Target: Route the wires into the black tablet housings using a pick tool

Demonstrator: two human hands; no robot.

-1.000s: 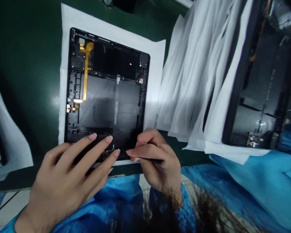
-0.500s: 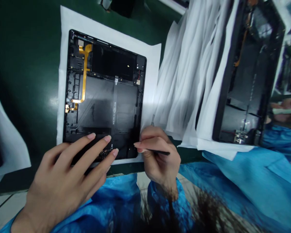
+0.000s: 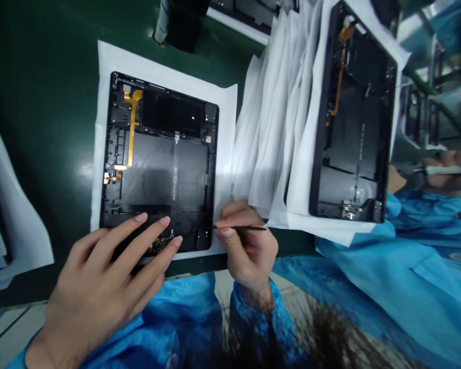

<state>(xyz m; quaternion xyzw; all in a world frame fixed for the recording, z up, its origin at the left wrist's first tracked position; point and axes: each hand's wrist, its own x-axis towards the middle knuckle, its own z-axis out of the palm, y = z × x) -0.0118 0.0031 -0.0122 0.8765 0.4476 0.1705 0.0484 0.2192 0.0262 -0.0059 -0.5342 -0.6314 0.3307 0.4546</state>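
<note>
A black device housing [image 3: 157, 169] with an orange flex cable [image 3: 130, 138] lies on a white sheet [image 3: 226, 128]. My left hand [image 3: 107, 277] rests palm down over its lower left part, fingers spread, fingertips near a small circuit board [image 3: 160, 245]. At the lower right edge of the housing, my right hand [image 3: 248, 243] pinches a thin black tool [image 3: 249, 228]. The tool's thin tip points left over the housing; whether it touches is too small to tell.
Right of the sheet stands a row of white-wrapped pieces [image 3: 272, 118], with another open housing [image 3: 353, 123] leaning there. A dark block [image 3: 186, 23] is at the back. Another person's hand [image 3: 451, 169] shows at far right.
The view has shifted, so the surroundings sit further left and lower. The tool in my right hand has turned nearly level, its tip now pointing left. My left hand stays on the housing.
</note>
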